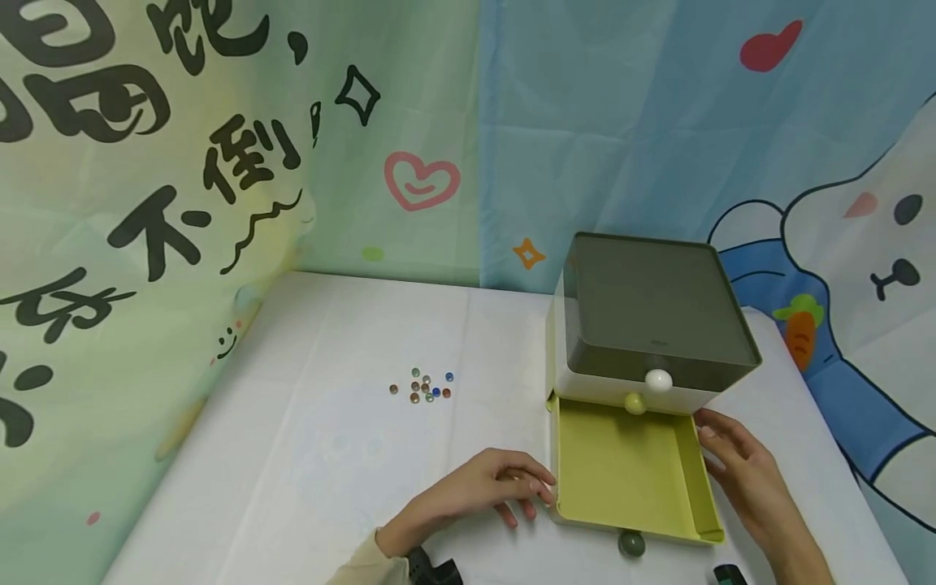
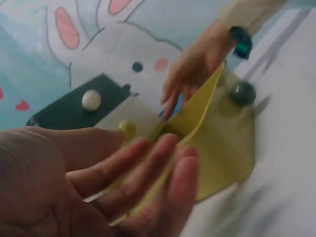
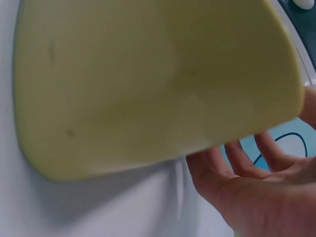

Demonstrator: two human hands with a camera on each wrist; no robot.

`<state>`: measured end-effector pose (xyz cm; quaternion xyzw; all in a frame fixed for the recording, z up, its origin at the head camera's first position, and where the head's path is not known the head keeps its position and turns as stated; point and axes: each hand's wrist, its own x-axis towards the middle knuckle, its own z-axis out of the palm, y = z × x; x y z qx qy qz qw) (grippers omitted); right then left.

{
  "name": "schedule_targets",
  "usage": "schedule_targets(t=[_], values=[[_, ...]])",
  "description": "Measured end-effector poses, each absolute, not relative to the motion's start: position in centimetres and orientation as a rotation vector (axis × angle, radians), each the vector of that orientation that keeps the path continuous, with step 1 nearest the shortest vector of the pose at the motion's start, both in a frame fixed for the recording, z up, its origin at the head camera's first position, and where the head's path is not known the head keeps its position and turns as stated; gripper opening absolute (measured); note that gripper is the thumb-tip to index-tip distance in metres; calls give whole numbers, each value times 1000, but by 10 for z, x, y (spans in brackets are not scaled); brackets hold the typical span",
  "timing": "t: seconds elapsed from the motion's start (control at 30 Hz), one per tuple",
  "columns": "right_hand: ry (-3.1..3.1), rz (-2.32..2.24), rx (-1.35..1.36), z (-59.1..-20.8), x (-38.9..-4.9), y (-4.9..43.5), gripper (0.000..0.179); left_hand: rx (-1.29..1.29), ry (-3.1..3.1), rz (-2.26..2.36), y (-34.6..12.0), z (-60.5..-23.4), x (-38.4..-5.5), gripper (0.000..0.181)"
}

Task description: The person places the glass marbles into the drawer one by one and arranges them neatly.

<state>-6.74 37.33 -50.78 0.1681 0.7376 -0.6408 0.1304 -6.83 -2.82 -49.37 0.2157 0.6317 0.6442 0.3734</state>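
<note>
A yellow-green drawer is pulled out from the lower part of a small drawer cabinet, with nothing lying inside it. My left hand is at the drawer's left wall, fingers relaxed and slightly bent, the tips at or very near its edge. On the opposite side, my right hand is beside the right wall close to the cabinet front. In the right wrist view, the fingers of the right hand spread along the drawer's edge, partly hidden behind it. Neither hand grips anything. A dark green round knob sits on the drawer's front.
Several small glass marbles lie loosely grouped on the white tabletop, left of the cabinet. A white knob and a yellow knob stick out above the open drawer. Printed cloth hangs behind the table.
</note>
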Motion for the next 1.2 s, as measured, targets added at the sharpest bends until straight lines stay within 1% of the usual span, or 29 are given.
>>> schedule_targets(t=[0.27,0.53,0.73,1.03,1.2], values=[[2096,-1871,542,-517,-63,371,69,525,1999,1709,-51,-498,-83,31],[2152,-1930,491,-522,-54,371,60,440,2188,1772,-74,-499,-94,31],[2196,-1858,518,-522,-55,370,66,390,2268,1803,-90,-502,-102,29],[2234,-1822,493,-522,-54,369,65,274,2448,1774,-113,-508,-116,26],[2233,-1797,506,-521,-56,369,70,171,2570,1698,-122,-510,-123,24]])
